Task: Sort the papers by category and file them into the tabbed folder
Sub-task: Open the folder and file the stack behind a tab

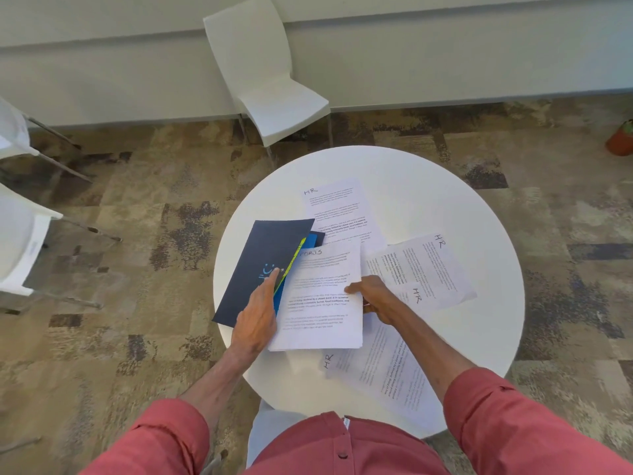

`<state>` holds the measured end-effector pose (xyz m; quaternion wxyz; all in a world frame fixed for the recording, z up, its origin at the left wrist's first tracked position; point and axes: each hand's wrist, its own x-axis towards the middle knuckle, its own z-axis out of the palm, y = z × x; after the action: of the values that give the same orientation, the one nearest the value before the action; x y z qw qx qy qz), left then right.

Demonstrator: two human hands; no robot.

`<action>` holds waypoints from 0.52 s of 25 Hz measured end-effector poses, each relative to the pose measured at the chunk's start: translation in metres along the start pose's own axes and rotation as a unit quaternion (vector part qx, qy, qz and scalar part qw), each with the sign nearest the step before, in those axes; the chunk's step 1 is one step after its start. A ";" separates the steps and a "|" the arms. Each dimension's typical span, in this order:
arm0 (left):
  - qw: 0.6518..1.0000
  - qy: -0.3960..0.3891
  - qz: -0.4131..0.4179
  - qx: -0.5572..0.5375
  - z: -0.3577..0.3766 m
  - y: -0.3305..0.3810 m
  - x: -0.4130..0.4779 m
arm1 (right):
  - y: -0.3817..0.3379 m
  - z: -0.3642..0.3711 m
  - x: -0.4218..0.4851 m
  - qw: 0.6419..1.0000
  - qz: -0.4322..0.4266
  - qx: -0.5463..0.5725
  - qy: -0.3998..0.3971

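Observation:
A dark navy tabbed folder [263,262] lies on the left part of the round white table [445,186], with blue and yellow-green tabs at its right edge. My left hand [258,311] rests flat on the folder, fingers at its opening. My right hand [373,298] grips the right edge of a small stack of sheets [322,303] headed "SPORTS", whose left edge lies at the folder's opening. Loose sheets marked "HR" lie around: one at the back [339,214], two overlapping at the right [424,269], and one near me [383,371].
A white chair [267,80] stands beyond the table against the wall. More white chairs [20,241] stand to the left on the patterned carpet. A terracotta plant pot [621,140] sits at the far right.

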<state>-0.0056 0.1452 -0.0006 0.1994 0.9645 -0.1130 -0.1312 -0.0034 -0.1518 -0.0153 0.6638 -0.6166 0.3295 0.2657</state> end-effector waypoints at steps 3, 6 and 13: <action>0.999 0.028 -0.013 0.015 0.003 -0.005 0.004 | -0.005 0.016 0.009 1.000 -0.025 0.002 0.016; 0.999 0.029 -0.020 0.020 0.001 -0.007 0.005 | -0.009 0.036 0.017 0.998 -0.043 0.005 0.038; 1.000 0.001 -0.031 -0.004 -0.003 -0.012 0.000 | -0.010 0.052 0.035 0.994 -0.051 0.017 0.094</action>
<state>-0.0024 0.1564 -0.0029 0.1989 0.9669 -0.0824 -0.1366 0.0320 -0.1030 -0.0344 0.6529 -0.6437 0.3626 0.1668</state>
